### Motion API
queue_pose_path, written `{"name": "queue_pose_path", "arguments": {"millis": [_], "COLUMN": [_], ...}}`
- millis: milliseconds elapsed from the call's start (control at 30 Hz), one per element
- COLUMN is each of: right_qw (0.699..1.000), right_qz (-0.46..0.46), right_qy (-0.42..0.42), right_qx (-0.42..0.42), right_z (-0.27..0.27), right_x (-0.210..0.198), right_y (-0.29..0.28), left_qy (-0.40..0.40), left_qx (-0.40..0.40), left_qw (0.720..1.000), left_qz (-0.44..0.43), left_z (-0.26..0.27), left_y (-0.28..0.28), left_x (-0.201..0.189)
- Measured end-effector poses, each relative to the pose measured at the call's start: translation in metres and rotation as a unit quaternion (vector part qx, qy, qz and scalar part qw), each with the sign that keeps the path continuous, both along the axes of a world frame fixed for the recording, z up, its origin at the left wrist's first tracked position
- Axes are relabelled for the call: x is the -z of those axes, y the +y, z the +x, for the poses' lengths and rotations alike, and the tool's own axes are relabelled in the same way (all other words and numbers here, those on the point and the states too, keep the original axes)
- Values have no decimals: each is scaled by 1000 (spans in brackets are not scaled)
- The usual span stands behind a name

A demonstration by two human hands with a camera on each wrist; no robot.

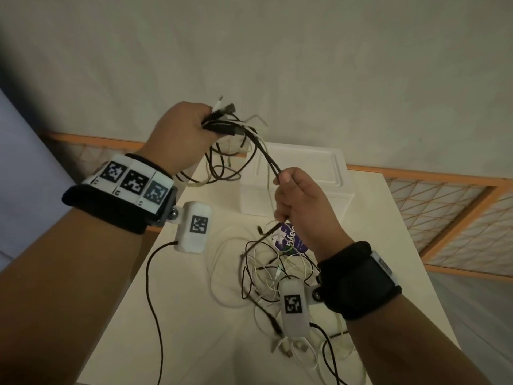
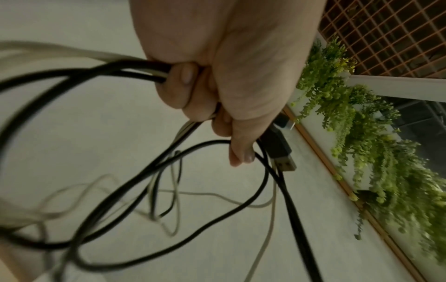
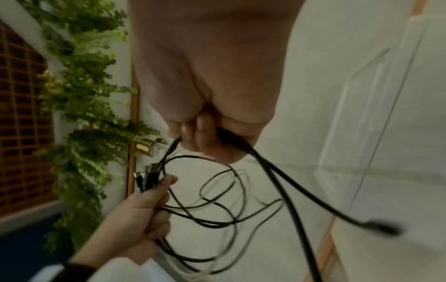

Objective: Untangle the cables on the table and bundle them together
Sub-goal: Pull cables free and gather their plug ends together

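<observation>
The gathered cables, black ones and white ones together, are held up in the air above the desk, with their loops hanging down under the fist. The left hand has its fingers curled tightly around this bunch, and several plug ends stick out past the thumb; in the left wrist view a black USB plug is seen just beside the little finger. From the bunch one black cable runs down to the right hand, which is closed around it lower and nearer to the person, and the free end of this cable comes out below the fist. Under the right hand, on the white desk, the rest of the cables lies as a loose tangled pile of thin black and white wires, with some connectors at the near side. A small round thing with a purple label lies on the desk touching the pile. Beyond the desk there is an orange wooden lattice against the pale wall, and green hanging plants are seen in the wrist views.
</observation>
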State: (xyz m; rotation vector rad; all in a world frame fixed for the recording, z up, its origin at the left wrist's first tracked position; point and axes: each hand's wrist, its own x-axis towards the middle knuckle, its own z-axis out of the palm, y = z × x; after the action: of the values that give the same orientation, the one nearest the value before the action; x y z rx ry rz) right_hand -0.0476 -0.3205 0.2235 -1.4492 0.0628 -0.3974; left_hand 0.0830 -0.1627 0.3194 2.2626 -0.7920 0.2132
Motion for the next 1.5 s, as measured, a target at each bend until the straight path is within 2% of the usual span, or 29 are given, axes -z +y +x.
{"name": "queue_pose_path", "arguments": {"millis": [67,133,267,333,400,467,567,600,667,767,833,867,933,1000,1033,1133,1200,1267,1333,1367,1400,1433,1467,1500], "right_qw": [989,955,894,866,853,847,827,828,855,887,906,919,944,962,971,984,959,895,832,834,864,901,923,928], "right_qz": [-123,-237,-318,-355,-375,-394,-474,-488,-463,-425,-402,-380,-324,-265,-229,-113,-142,-281,-433,-468,-459,-415,-372,-350], "right_qy": [52,120,201,215,172,78,-32,-37,-19,16,26,27,30,42,55,77,130,204,186,152,118,98,97,110], "right_qx": [58,131,244,278,321,349,299,274,232,179,128,96,52,46,52,115,207,281,291,249,172,81,-6,-66], "right_z": [-4,-12,-25,-24,-21,-20,-16,-13,-10,-7,0,5,14,19,19,15,13,6,0,1,4,7,11,14], "right_x": [11,25,44,47,43,27,-3,-8,-16,-13,-8,-6,-1,3,6,11,9,6,-3,-8,-11,-12,-10,-7], "right_y": [-15,-36,-71,-79,-77,-59,-22,-14,-3,0,7,12,22,22,19,2,-12,-21,-12,-2,10,22,33,41], "left_qy": [-22,-34,-29,5,35,56,39,37,46,106,191,226,241,256,266,318,362,374,372,374,380,390,395,390], "left_qx": [-25,-49,-39,-24,-8,9,75,100,120,79,87,109,150,170,165,113,81,69,71,87,112,144,174,190], "left_qw": [999,996,999,1000,999,998,992,989,988,990,967,955,953,952,950,939,918,905,898,892,883,871,862,859], "left_qz": [-31,-62,16,15,17,34,95,107,87,-50,-142,-158,-101,-21,-8,-72,-141,-192,-224,-238,-250,-259,-265,-272], "left_z": [9,20,16,8,2,-4,-18,-21,-23,-20,-24,-27,-33,-32,-29,-17,-13,-14,-19,-23,-29,-35,-40,-42], "left_y": [9,20,16,4,-8,-21,-38,-42,-43,-41,-40,-41,-41,-36,-33,-19,-14,-13,-15,-18,-22,-26,-29,-31], "left_x": [-4,-8,1,8,15,23,31,32,29,25,23,23,23,26,27,31,31,31,33,33,33,32,30,27]}}
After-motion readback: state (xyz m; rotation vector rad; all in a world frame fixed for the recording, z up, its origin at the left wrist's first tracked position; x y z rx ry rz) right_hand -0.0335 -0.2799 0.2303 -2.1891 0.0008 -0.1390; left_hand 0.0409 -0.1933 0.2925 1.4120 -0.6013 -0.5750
